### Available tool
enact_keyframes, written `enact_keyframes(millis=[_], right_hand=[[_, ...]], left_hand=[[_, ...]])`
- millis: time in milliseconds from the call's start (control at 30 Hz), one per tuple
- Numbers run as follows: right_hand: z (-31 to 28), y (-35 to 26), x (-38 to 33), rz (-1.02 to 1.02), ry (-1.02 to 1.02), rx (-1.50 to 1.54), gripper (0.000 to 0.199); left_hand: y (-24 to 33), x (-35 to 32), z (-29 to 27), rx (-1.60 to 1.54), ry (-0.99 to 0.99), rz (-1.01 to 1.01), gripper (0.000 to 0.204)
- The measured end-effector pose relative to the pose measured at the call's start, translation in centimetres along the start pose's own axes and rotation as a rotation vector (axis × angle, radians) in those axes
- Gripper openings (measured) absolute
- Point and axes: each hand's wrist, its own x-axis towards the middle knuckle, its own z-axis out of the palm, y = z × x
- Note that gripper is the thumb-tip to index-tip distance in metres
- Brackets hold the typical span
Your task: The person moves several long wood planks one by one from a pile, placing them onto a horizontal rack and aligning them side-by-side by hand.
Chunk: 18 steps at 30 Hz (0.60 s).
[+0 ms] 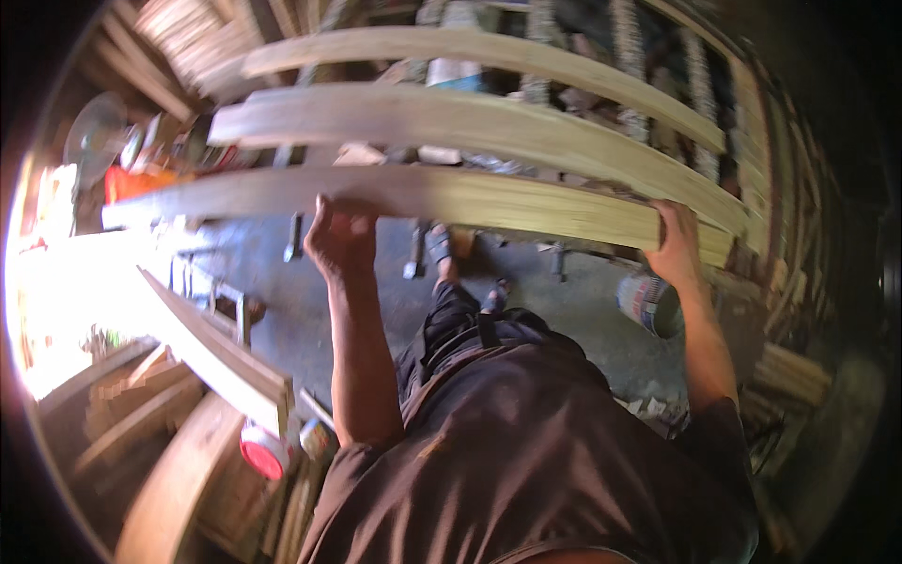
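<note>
I am looking down past my dark shirt (526, 442) at a long pale wooden plank (423, 197) that I hold crosswise in front of me at about chest height. My left hand (340, 230) grips the plank near its middle, fingers curled over the near edge. My right hand (676, 240) is closed around the plank's right end, thumb side toward me. Two more planks (451, 117) lie parallel just beyond it, resting on a rack. Below, the grey floor (583, 320) shows my sandalled feet (440, 246). To my left, another board (216, 352) slants toward me on edge, with a red-capped can (263, 451) beside its near end. A striped bucket (648, 301) sits on the floor under my right forearm.
</note>
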Motion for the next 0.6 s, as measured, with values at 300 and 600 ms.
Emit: enact_keyframes(millis=[300,600], right_hand=[[-0.6,4.2,3.7,0.296,-0.014,-0.322,0.077],[4.0,5.7,9.7,0.22,0.069,0.036,0.067]], left_hand=[[-11.4,11.5,-3.0,-0.186,-0.254,-0.332,0.011],[-16.3,12.9,3.6,0.641,-0.295,-0.066,0.009]])
